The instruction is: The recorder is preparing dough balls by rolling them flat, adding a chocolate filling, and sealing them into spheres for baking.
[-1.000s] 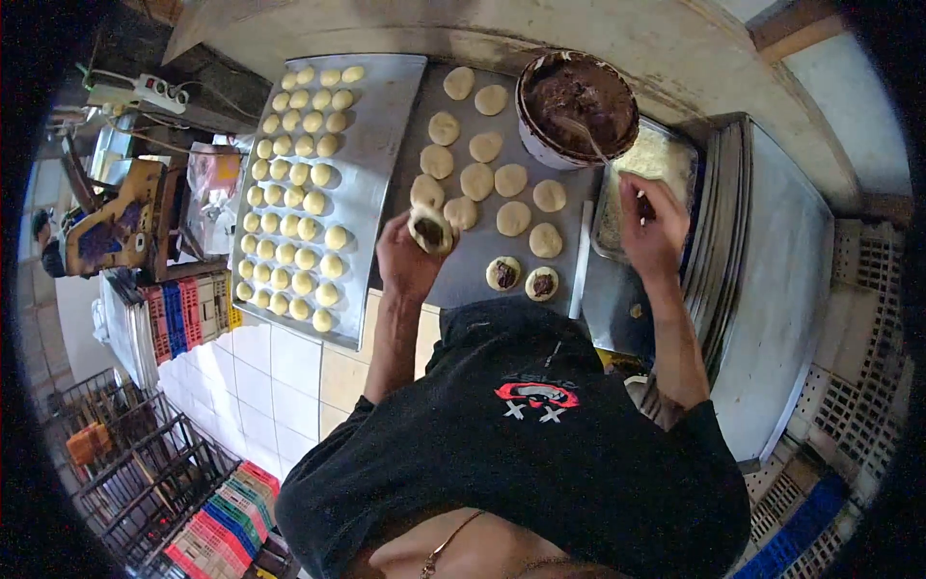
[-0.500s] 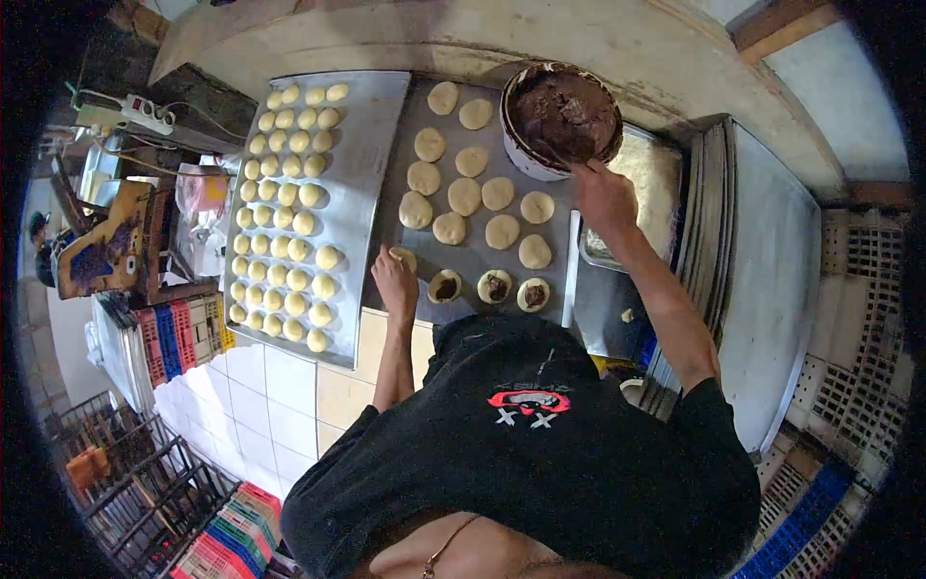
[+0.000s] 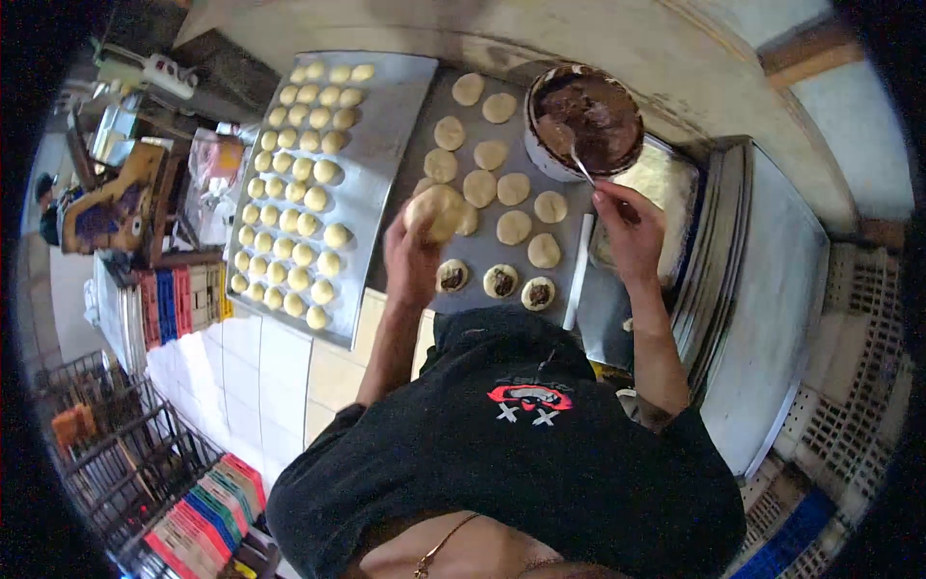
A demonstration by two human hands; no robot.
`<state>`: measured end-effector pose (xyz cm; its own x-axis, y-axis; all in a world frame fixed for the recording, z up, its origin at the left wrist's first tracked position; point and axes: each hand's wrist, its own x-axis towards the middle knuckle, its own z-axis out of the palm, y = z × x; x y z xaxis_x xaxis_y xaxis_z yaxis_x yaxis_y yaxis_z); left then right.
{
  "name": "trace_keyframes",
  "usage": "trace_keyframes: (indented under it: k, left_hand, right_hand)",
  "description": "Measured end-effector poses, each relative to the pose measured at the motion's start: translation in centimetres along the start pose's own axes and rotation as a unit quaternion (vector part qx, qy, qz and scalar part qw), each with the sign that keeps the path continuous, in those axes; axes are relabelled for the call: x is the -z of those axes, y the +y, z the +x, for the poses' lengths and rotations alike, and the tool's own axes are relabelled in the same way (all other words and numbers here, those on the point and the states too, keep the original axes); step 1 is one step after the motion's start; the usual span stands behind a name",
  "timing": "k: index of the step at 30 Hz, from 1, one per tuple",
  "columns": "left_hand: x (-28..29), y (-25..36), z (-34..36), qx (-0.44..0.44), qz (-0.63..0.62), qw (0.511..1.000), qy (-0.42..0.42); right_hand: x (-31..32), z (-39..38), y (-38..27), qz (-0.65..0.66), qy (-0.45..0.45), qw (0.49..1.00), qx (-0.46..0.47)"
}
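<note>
My left hand (image 3: 411, 262) is raised over the near left of a grey work surface, fingers closed on a flattened dough disc (image 3: 439, 210). My right hand (image 3: 632, 230) grips the thin metal handle of a spoon (image 3: 583, 166) at the near side of a white bucket (image 3: 548, 160). Thick brown chocolate-like filling (image 3: 600, 114) lies in the bucket, and the spoon's far end is down in it. Several plain dough discs (image 3: 479, 188) are spread over the work surface. Along its near edge, three discs carry dark filling, one being the middle disc (image 3: 501, 282).
To the left, a metal tray (image 3: 386, 121) bears rows of small dough balls (image 3: 308, 224). A pan of pale stuff (image 3: 666, 183) stands right of the bucket. Upright metal trays (image 3: 762, 289) lean at the right. Plastic crates (image 3: 207, 511) are stacked at the lower left.
My left hand has lifted the dough disc off the surface and turned it upward. My right hand has shifted slightly right and nearer, baring more of the spoon handle.
</note>
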<state>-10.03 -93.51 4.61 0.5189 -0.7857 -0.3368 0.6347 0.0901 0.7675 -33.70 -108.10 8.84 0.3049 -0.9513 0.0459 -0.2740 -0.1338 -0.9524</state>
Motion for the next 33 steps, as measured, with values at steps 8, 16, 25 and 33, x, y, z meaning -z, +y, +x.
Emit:
trace_keyframes:
  k: [8, 16, 25, 33]
  left_hand:
    - [-11.0, 3.6, -3.3, 0.185, -0.370, 0.897, -0.156]
    - [-7.4, 3.5, -2.7, 0.117, -0.494, 0.850, -0.141]
    - [13.7, -3.2, 3.3, 0.160, -0.082, 0.983, 0.041]
    - [12.8, -9.7, 8.4, -0.236, 0.699, 0.673, 0.053]
  right_hand:
    - [-1.7, -3.4, -3.1, -0.068, 0.081, 0.946, 0.305]
    - [0.4, -3.4, -1.4, -0.190, 0.061, 0.912, 0.358]
    - [2.3, 1.4, -0.2, -0.292, 0.086, 0.943, 0.131]
    - [0.3, 6.3, 3.6, -0.507, 0.060, 0.838, 0.192]
